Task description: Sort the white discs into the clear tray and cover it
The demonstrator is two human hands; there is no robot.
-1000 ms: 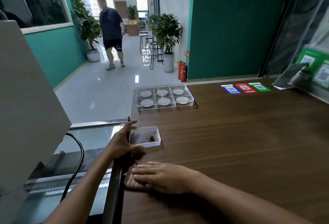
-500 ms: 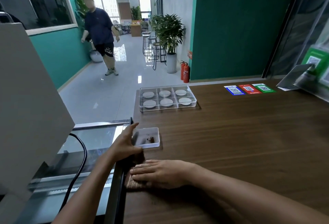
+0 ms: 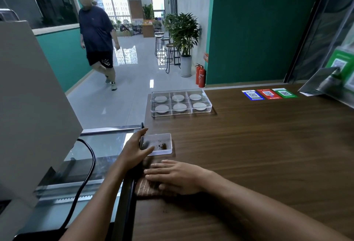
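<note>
On the wooden counter (image 3: 249, 145) | left hand (image 3: 134, 150) grips small box (image 3: 156, 144) | right hand (image 3: 176, 176) flat, spread | clear tray (image 3: 181, 102) beyond

The left hand (image 3: 135, 151) has closed in on the small box (image 3: 156, 144), thumb now over its near left corner and index finger along its left side, where a second ago it hovered beside it. In the corridor, the passer-by (image 3: 96, 37) has walked much nearer. The right hand's (image 3: 173, 176) fingers have edged slightly toward the counter's left edge.
</note>
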